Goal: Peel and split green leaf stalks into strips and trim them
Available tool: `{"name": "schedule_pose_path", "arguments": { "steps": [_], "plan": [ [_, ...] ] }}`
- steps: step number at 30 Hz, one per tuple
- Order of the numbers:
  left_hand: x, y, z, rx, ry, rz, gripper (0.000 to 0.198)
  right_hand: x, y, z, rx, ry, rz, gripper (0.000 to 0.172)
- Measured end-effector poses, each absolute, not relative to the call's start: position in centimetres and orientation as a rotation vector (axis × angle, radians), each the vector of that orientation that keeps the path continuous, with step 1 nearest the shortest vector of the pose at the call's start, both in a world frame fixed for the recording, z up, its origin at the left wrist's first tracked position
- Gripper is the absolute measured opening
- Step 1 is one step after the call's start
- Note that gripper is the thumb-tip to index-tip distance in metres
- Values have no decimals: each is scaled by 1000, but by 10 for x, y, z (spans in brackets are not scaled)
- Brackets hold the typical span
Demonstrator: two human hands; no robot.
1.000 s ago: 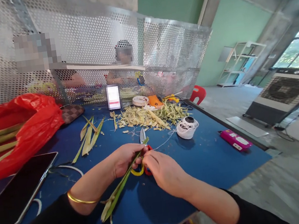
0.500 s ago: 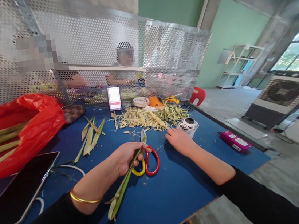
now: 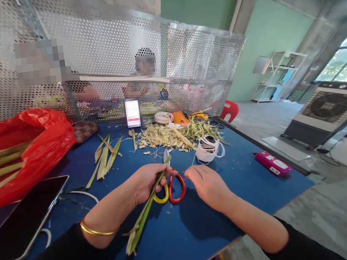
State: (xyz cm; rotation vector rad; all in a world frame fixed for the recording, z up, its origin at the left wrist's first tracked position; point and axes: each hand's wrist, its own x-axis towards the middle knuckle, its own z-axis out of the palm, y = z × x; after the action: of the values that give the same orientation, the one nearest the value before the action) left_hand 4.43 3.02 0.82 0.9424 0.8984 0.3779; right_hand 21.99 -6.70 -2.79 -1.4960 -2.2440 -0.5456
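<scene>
My left hand is wrapped round a bundle of green stalks, which slants down toward the table's front edge. Under and beside its fingertips lie scissors with one red and one yellow handle, blades pointing away. Just right of them is my right hand, its fingers bent together near the thumb; a thin white thread seems to run to them, but the pinch is too small to make out. Behind that hand sits a ball of white string with a dark core.
A heap of cut scraps lies at the back, below a perforated metal screen with people behind it. Leaf pieces, a red bag and a tablet are left. A magenta box lies right.
My right hand has drawn back from the string ball toward my left hand. The ball has shifted left and now shows fully. My left hand and the stalks have hardly moved.
</scene>
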Motion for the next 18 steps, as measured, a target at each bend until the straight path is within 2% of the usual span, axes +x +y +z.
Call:
{"name": "schedule_pose_path", "arguments": {
  "steps": [11,14,15,18],
  "plan": [
    [46,26,5,840,822,249,19,182,-79,-22,-1121,-2510,-514,23],
    [45,32,7,806,870,334,20,206,-73,-9,-1265,-2256,-624,16],
    [44,33,7,803,886,361,21,217,-68,-2,-1451,-2037,-700,20],
    [44,37,7,804,922,425,23,249,-45,17,-2074,-1642,-707,53]
  ]
}}
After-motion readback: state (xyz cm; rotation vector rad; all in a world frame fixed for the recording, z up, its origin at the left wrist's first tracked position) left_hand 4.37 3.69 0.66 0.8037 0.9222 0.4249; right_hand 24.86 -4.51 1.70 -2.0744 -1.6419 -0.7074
